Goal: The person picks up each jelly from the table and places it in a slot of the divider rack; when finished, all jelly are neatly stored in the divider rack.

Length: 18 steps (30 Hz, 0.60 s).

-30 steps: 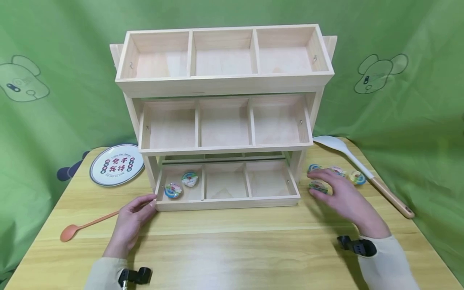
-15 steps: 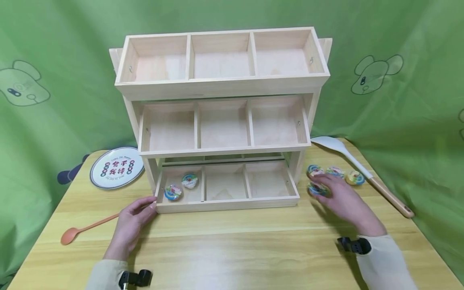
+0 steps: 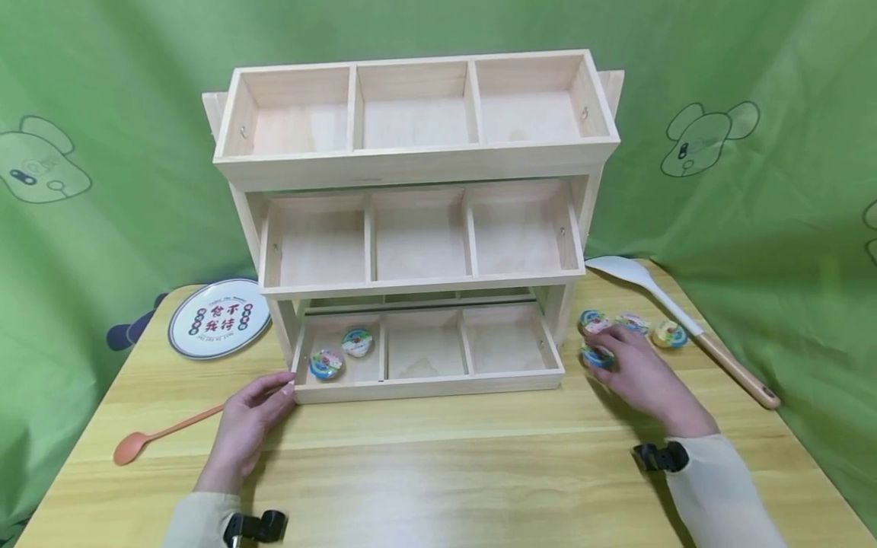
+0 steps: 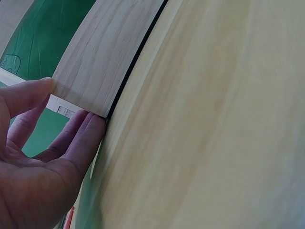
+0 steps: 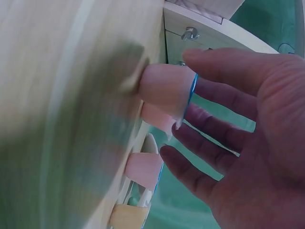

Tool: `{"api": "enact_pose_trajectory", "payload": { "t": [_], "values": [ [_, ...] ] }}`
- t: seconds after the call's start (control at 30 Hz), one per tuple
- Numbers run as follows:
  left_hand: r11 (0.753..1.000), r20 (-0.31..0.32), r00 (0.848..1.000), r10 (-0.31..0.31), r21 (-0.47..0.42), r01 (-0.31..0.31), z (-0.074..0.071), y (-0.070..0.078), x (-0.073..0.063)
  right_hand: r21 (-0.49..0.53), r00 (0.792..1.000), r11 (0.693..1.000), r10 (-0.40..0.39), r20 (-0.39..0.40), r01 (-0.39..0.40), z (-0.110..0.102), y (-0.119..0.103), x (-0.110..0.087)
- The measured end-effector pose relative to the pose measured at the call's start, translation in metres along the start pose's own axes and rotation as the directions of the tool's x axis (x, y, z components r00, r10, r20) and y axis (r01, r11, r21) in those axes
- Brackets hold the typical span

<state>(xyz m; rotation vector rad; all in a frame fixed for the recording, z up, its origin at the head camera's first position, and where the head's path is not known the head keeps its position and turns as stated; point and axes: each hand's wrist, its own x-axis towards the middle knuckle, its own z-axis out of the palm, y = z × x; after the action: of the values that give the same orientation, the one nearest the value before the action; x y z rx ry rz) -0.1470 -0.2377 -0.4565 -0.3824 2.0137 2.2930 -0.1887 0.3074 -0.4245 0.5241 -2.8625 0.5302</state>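
Observation:
My left hand (image 3: 247,415) touches the left front corner of the wooden three-tier rack's bottom tray (image 3: 438,387); in the left wrist view its fingertips rest against the tray's end. On the right, my right hand (image 3: 640,373) pinches a jelly cup (image 3: 594,355) by its rim. The right wrist view shows this pink jelly cup (image 5: 167,88) between thumb and fingers; whether its base touches the table I cannot tell. Around that hand stand more jelly cups: one behind (image 3: 593,320), another jelly cup (image 3: 632,321) partly hidden, and a yellow jelly cup (image 3: 668,333).
Two jelly cups (image 3: 326,364) lie in the bottom tray's left compartment. A round plate (image 3: 219,318) and an orange spoon (image 3: 164,431) lie left of the rack. To the right is a white-headed, wooden-handled ladle-like utensil (image 3: 685,320). A green curtain (image 3: 740,213) hangs behind.
My right hand has closed on the nearest jelly cup, whose lid has shifted slightly. The left hand stays at the tray's corner. The head view has moved a little.

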Motion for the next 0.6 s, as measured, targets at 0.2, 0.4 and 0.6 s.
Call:
{"api": "enact_pose_trajectory", "payload": {
  "t": [0.2, 0.4, 0.6],
  "values": [
    [1.000, 0.006, 1.000, 0.018, -0.003, -0.018, 0.0003, -0.0010, -0.0010, -0.011, 0.999, 0.999, 0.033, 0.032, -0.033, -0.0007, -0.0002, 0.0016],
    [0.999, 0.006, 0.999, 0.032, -0.010, -0.032, 0.0000, -0.0016, -0.0009, -0.007, 0.998, 0.999, 0.031, 0.062, -0.031, -0.0016, 0.0002, 0.0037],
    [0.999, 0.008, 0.999, 0.038, -0.014, -0.038, -0.0004, -0.0024, -0.0005, -0.008, 0.994, 0.999, 0.048, 0.096, -0.048, -0.0030, 0.0003, 0.0036]
  ]
}}
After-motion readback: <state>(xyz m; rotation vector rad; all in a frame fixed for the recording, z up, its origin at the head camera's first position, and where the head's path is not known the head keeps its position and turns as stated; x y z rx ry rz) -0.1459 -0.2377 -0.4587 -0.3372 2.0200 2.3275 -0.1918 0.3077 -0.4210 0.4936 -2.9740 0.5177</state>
